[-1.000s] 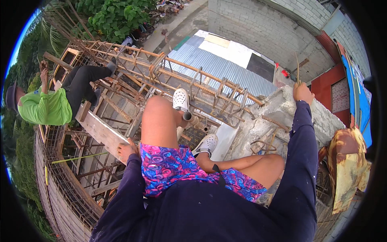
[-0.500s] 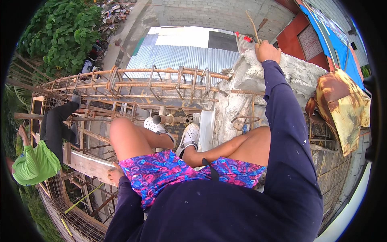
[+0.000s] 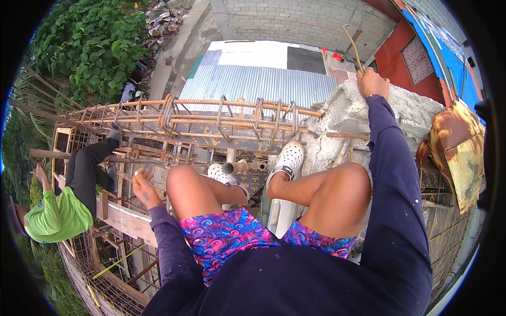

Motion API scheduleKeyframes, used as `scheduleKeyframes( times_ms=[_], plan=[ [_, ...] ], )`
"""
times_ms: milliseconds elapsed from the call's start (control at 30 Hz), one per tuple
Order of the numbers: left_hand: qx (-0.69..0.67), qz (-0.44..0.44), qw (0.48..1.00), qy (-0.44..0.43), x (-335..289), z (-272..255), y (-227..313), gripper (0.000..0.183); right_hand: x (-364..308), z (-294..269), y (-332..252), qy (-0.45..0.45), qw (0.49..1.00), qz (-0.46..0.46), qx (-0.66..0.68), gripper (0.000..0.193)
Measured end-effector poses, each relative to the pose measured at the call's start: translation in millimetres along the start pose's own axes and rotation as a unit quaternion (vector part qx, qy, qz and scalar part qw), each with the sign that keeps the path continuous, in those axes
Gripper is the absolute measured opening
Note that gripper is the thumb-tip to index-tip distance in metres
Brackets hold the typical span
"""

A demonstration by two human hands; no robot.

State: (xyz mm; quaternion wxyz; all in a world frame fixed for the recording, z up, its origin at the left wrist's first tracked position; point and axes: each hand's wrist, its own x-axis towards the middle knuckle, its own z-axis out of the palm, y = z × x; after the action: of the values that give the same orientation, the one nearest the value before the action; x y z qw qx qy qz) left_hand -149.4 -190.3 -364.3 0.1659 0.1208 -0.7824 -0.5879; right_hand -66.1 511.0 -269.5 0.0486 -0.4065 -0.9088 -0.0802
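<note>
My right hand [image 3: 373,83] is closed around the lower end of a thin, bent, rusty rod [image 3: 353,43] at the top of a rough concrete block [image 3: 350,108]. Whether the rod is fixed in the concrete is hidden by the hand. My left hand [image 3: 146,188] is lifted beside my left knee, holding nothing, its fingers apart. Just below it runs a wooden plank [image 3: 126,221]. Ahead of my legs stretches a cage of rusty rebar [image 3: 237,124] with bent stirrups. My white clogs [image 3: 289,158] stand among the bars, the right one raised near the concrete.
A rusty pipe [image 3: 247,166] lies between my feet. A co-worker in a green shirt [image 3: 58,216] sits at the left on the framework. Far below is a corrugated metal roof [image 3: 258,79]. A bent, rusty metal sheet [image 3: 458,152] hangs at the right.
My left hand has come up off the plank. My right foot has stepped forward and right, and that knee has risen. The right hand keeps its grip on the rod.
</note>
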Motion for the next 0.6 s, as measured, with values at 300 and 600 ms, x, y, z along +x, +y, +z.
scheduleKeyframes(
  times_ms=[300, 600],
  plan=[
    [0.492, 0.081, 0.809, -0.312, 14, 311, 4, 0.055, 3, 4, 0, 0.008, 1.000, 0.007, -0.004, 0.039],
    [0.459, 0.100, 0.839, -0.275, 11, 337, -64, 0.046, 3, 4, -1, 0.017, 1.000, 0.001, -0.025, 0.039]
  ],
)
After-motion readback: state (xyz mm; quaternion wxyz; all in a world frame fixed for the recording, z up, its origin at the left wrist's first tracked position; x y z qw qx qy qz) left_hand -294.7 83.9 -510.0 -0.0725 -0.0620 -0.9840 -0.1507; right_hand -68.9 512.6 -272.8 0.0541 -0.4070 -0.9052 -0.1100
